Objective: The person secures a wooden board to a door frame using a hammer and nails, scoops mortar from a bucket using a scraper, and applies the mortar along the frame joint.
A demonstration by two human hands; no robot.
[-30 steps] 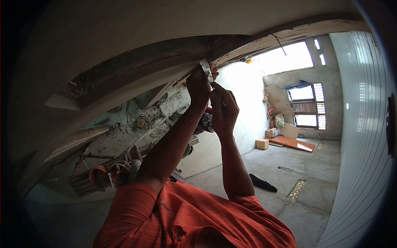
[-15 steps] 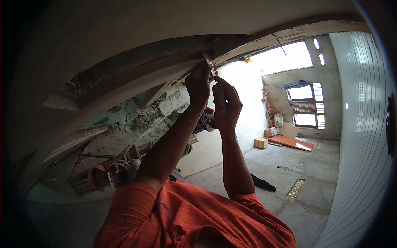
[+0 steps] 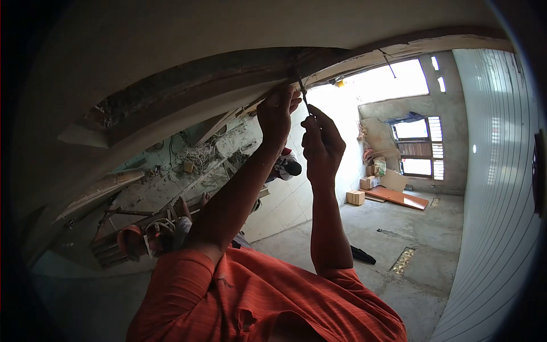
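Note:
Overhead, my right hand (image 3: 322, 145) is closed round the lower end of a thin metal blade (image 3: 303, 90), which points up to the edge of a long recess (image 3: 228, 74). The blade looks dark and narrow, turned edge-on, and its tip is lost in shadow at that edge. My left hand (image 3: 276, 117) is raised just left of the blade, its fingers loosely bent and slightly apart. I see nothing held in it. A rough pale strip (image 3: 364, 60) runs along the recess edge to the right.
Below, another person (image 3: 288, 166) is partly hidden behind my arms. Tangled cables (image 3: 194, 159) and rubble lie at left, by a wooden rack (image 3: 108, 251). At right are a small box (image 3: 355, 198), an orange-brown board (image 3: 396, 198) and a ribbed white surface (image 3: 493, 171).
My right hand has moved down and right, and the blade has turned from its shiny flat face to edge-on. My left fingers have come away from the blade. The person below shows more.

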